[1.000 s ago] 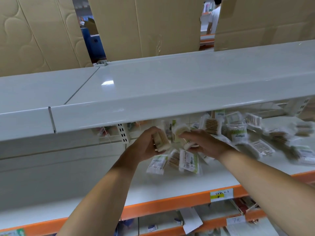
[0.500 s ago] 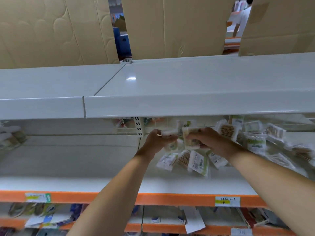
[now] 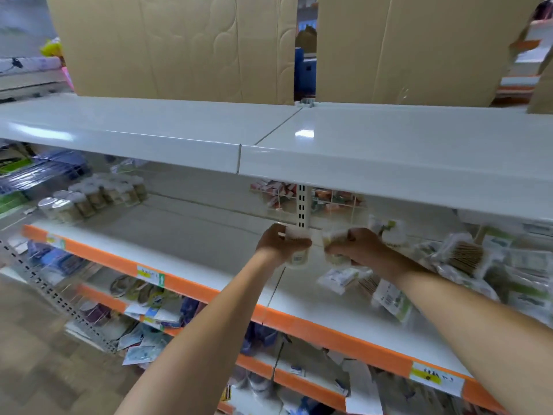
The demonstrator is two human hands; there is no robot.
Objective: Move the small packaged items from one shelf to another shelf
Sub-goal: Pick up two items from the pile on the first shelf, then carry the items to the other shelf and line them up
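Both hands gripping packets over the shelf [image 3: 209, 259]
Left hand [image 3: 279, 242] is clutching a pale packet [image 3: 296, 259]; right hand [image 3: 357, 245] is curling round another packet [image 3: 335, 238].

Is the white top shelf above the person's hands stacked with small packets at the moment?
No, the top shelf is bare white; the packets lie on the shelf below.

Tall brown cardboard sheets [image 3: 179, 46] stand behind my top shelf; clear lidded jars [image 3: 98, 196] grouped far left, mid level; yellow price tag [image 3: 431, 378] btm right.
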